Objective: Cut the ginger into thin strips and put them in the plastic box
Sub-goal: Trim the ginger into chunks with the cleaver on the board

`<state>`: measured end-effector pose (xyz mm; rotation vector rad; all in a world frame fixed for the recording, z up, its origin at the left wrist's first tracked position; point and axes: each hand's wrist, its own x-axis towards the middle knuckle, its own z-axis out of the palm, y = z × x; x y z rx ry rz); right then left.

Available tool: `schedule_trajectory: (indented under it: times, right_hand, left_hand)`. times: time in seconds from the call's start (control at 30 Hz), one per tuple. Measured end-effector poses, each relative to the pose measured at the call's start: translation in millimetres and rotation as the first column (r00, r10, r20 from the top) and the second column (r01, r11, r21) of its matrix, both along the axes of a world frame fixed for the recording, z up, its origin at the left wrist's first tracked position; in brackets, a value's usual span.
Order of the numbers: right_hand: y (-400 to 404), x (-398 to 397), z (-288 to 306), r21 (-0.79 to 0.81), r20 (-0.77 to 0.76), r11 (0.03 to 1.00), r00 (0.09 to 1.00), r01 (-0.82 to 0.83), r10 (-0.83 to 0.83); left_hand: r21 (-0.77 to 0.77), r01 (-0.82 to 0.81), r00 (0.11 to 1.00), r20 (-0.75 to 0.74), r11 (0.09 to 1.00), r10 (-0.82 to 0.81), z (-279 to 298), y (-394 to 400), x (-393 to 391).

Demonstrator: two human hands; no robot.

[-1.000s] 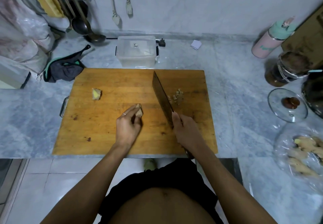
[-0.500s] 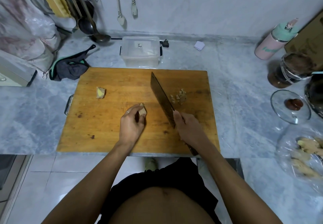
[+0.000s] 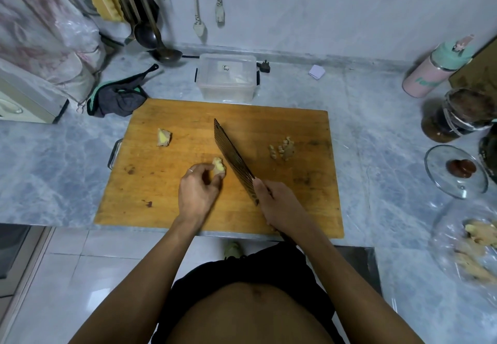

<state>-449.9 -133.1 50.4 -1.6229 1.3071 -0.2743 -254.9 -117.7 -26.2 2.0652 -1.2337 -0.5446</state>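
On the wooden cutting board (image 3: 188,209) my left hand (image 3: 197,191) pinches a small ginger piece (image 3: 218,166) between its fingertips. My right hand (image 3: 278,204) grips the handle of a dark cleaver (image 3: 232,159), whose blade runs from the hand up and to the left, just right of the held ginger. A little pile of cut ginger (image 3: 282,148) lies to the right of the blade. Another ginger chunk (image 3: 163,137) sits alone on the board's left part. The clear plastic box (image 3: 226,78), lid on, stands just beyond the board's far edge.
A dark cloth (image 3: 118,99) lies left of the box, ladles (image 3: 150,34) lean on the wall. At right stand a pink bottle (image 3: 435,69), a dark jar (image 3: 457,118), a glass lid (image 3: 455,171) and a bag of ginger roots (image 3: 473,244). The counter edge runs under my wrists.
My left hand has turned the ginger piece a little closer to the blade. The cleaver stays at nearly the same slant; the view has shifted slightly.
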Motion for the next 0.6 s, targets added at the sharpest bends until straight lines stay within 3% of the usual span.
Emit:
schedule_trajectory:
  times: [0.13,0.3,0.6]
  right_hand:
    - [3,6,2,-0.008,0.000,1.000,1.000,-0.015,0.015]
    - [3,8,8,-0.033,-0.013,0.999,0.999,-0.032,0.031]
    - [6,11,16,0.007,-0.014,1.000,1.000,-0.019,0.019]
  left_hand:
    - [-0.084,0.092,0.995,0.044,0.992,-0.089,-6,5,0]
    - [-0.052,0.142,0.984,0.111,0.988,-0.136,-9,7,-2]
    - [-0.082,0.081,0.995,0.071,0.993,-0.075,-16,3,-8]
